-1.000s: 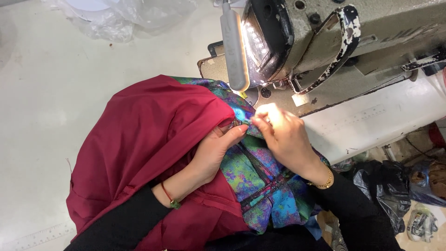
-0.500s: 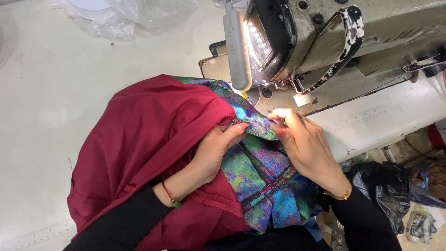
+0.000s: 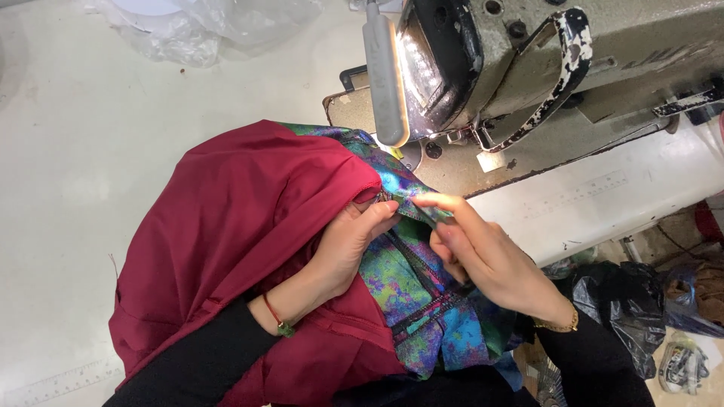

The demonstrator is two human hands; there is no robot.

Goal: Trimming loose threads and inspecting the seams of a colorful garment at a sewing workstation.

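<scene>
Head view, one garment in work: a dark red lining cloth (image 3: 226,226) joined to a multicoloured printed cloth (image 3: 411,279) in blue, green and purple, bunched on the white table (image 3: 68,173) in front of a grey industrial sewing machine (image 3: 543,68). Left hand (image 3: 347,245) grasps the red cloth at its folded edge, thumb pressing where red meets print. Right hand (image 3: 475,252) pinches the printed edge between thumb and forefinger, just beside the left. A dark zip (image 3: 426,301) runs through the print (already set in, by the look of it). The pinched seam lies short of the needle area, under the lit lamp (image 3: 386,83), so it seems not yet fed under the foot; sewing of this edge appears still to come. Clear plastic wrap (image 3: 211,26) lies at the table's far side.
</scene>
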